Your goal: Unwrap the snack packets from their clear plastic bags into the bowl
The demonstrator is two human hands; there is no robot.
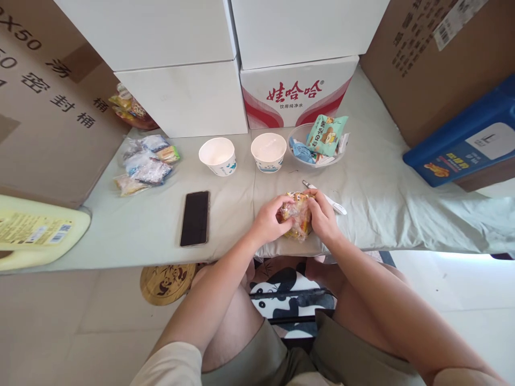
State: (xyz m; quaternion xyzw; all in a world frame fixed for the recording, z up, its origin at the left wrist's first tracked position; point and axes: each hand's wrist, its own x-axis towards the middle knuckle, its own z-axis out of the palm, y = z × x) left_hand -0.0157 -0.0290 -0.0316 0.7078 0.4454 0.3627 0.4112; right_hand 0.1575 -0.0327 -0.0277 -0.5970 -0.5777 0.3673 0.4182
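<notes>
Both hands grip a small clear snack packet (pixel 296 217) with orange and yellow contents, just above the near edge of the cloth-covered table (pixel 225 230). My left hand (pixel 269 220) pinches its left side, fingers curled. My right hand (pixel 322 214) holds its right side, fingers closed over the top. A white pen-like tool (pixel 332 202) lies just behind my right hand. Two empty white paper cups (pixel 218 155) (pixel 269 151) stand side by side further back.
A black phone (pixel 195 218) lies left of my hands. Several snack packets (pixel 145 163) are piled at the left back. A clear bowl (pixel 340 153) holds more packets. White boxes (pixel 189 96), a red-printed carton (pixel 295 94), brown cartons and a blue box (pixel 462 142) wall the table.
</notes>
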